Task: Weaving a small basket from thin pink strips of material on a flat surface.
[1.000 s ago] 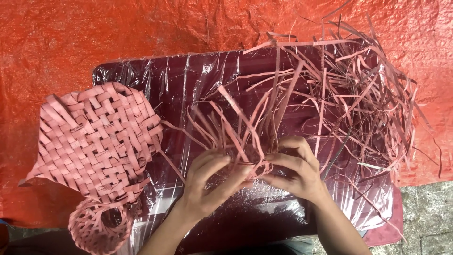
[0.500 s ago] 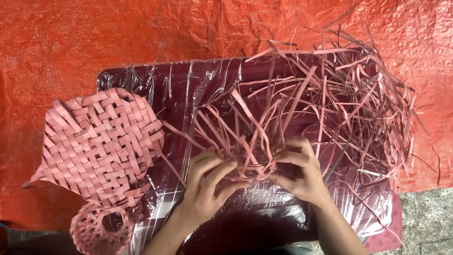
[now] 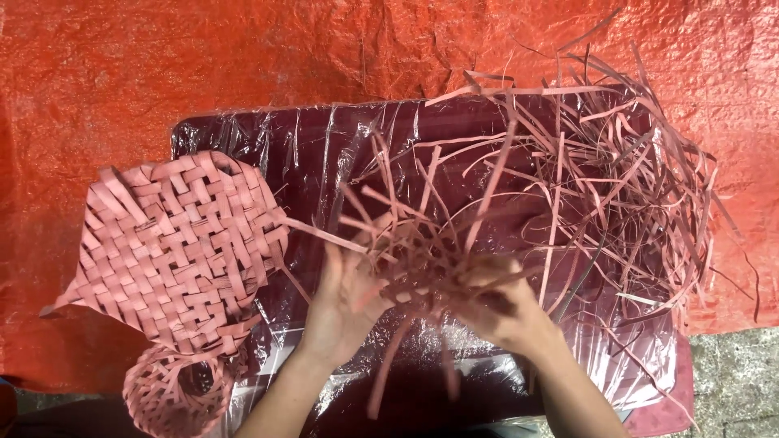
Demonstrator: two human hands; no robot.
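Note:
Both my hands hold a small woven piece of pink strips (image 3: 422, 272) above a dark board wrapped in clear plastic (image 3: 324, 138). My left hand (image 3: 345, 304) is palm up under its left side, fingers spread along the strips. My right hand (image 3: 503, 308) is curled around its right side, pinching strips. Loose ends stick out of the piece in all directions, some hanging down between my wrists. The image is blurred around the hands.
A flat woven pink mat (image 3: 174, 251) lies at the board's left edge, with a small round woven basket (image 3: 174, 393) below it. A big tangle of loose pink strips (image 3: 617, 186) covers the board's right side. An orange tarp (image 3: 162, 65) lies underneath.
The woven piece has been lifted and turned between my hands. My left hand has opened palm up beneath it. The loose ends have swung about.

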